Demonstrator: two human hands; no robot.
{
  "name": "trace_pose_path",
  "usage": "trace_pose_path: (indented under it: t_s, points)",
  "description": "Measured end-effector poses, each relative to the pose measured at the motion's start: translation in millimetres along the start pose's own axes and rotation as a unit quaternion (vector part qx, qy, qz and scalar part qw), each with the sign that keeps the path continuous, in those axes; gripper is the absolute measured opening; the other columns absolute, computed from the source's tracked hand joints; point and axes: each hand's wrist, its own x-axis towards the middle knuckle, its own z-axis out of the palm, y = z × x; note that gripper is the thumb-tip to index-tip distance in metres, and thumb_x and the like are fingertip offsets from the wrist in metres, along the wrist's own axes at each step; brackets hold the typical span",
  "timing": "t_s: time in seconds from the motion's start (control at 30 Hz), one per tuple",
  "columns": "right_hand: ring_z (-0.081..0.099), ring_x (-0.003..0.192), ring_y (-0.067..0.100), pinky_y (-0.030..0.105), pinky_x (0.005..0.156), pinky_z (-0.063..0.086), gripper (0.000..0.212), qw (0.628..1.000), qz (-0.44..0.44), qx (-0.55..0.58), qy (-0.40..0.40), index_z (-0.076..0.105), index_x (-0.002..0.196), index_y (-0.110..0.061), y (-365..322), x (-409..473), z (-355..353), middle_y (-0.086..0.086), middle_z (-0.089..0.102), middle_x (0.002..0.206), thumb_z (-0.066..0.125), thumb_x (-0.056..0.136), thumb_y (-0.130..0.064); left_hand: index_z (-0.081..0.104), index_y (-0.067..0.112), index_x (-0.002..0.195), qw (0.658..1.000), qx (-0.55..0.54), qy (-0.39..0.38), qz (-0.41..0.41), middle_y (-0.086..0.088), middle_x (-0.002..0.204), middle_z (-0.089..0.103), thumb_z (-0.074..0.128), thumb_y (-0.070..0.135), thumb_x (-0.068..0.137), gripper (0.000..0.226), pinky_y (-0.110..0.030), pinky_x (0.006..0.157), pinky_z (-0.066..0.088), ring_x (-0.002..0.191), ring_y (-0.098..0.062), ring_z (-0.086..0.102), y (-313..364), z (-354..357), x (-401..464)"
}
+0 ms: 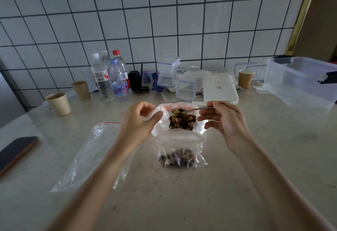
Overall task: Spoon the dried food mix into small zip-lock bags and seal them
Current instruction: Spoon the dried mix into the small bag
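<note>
Pinches the rim of the big bag [182, 105] with left hand [138, 121], keeping its mouth wide; grips loaded spoon [197, 109] in right hand [225, 119], likely bound for small bag [179, 143].

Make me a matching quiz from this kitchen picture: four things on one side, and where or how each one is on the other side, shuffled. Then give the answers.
Things:
1. spoon
2. small bag
3. phone
4. empty bag

Place or state:
A. lying flat, nothing in it
B. dark, at the left edge of the counter
C. held in the right hand, heaped with dried mix
D. part filled, lying nearer the person than the big bag

Pairs: 1-C, 2-D, 3-B, 4-A
</note>
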Motion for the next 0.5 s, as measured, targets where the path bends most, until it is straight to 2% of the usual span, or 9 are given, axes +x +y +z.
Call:
trace_pose_path:
  t_s: [0.03,0.1,0.2,0.3,0.43,0.5]
  points:
    - [0.073,0.069,0.033,0.034,0.050,0.051,0.024,1.000,-0.004,0.005,-0.003,0.065,0.105,0.003,-1.8,-0.5,-0.8,0.019,0.076,0.080,0.044,0.108,-0.008,0.072,0.020,0.095,1.000,0.010,-0.016,0.006,0.010,0.087,0.072,0.076,0.040,0.092,0.020,-0.023,0.076,0.051,0.079,-0.005,0.066,1.8,-3.1,-4.1]
    - [0.072,0.066,0.033,0.034,0.048,0.049,0.024,1.000,-0.011,0.009,-0.009,0.064,0.101,0.001,-4.7,-1.0,-2.6,0.020,0.075,0.078,0.043,0.108,-0.009,0.073,0.023,0.085,0.997,0.025,-0.066,-0.007,0.008,0.070,0.072,0.062,0.048,0.099,0.031,-0.025,0.066,0.049,0.063,-0.004,0.065,3.9,-7.6,-13.6]
    - [0.069,0.062,0.033,0.033,0.046,0.046,0.025,1.000,-0.014,-0.001,-0.018,0.064,0.095,-0.001,-7.5,-1.3,-6.4,0.021,0.073,0.077,0.044,0.107,-0.010,0.074,0.025,0.079,0.987,0.072,-0.142,-0.029,0.002,0.061,0.070,0.048,0.059,0.101,0.049,-0.025,0.062,0.044,0.054,-0.002,0.063,6.0,-8.5,-26.0]
    - [0.067,0.060,0.033,0.033,0.045,0.044,0.026,0.999,-0.006,-0.023,-0.031,0.064,0.093,-0.001,-8.9,-2.5,-9.9,0.019,0.070,0.072,0.044,0.106,-0.011,0.073,0.028,0.078,0.982,0.048,-0.173,-0.059,0.005,0.058,0.068,0.057,0.057,0.099,0.040,-0.024,0.063,0.044,0.052,-0.001,0.062,6.1,-4.8,-33.3]
    - [0.064,0.058,0.033,0.031,0.043,0.042,0.028,0.996,-0.003,-0.061,-0.059,0.060,0.087,-0.004,-8.8,-5.1,-10.4,0.018,0.066,0.064,0.042,0.107,-0.012,0.078,0.031,0.080,0.986,-0.024,-0.147,-0.081,0.001,0.060,0.065,0.068,0.046,0.096,0.024,-0.028,0.063,0.045,0.051,-0.006,0.058,0.5,3.2,-38.5]
    - [0.062,0.057,0.033,0.031,0.042,0.041,0.030,0.992,-0.021,-0.098,-0.071,0.058,0.085,-0.005,-8.0,-6.1,-8.0,0.018,0.064,0.062,0.041,0.108,-0.013,0.077,0.032,0.080,0.986,-0.055,-0.132,-0.088,0.004,0.056,0.060,0.069,0.041,0.097,0.021,-0.027,0.060,0.043,0.051,-0.008,0.056,-0.9,6.0,-40.8]
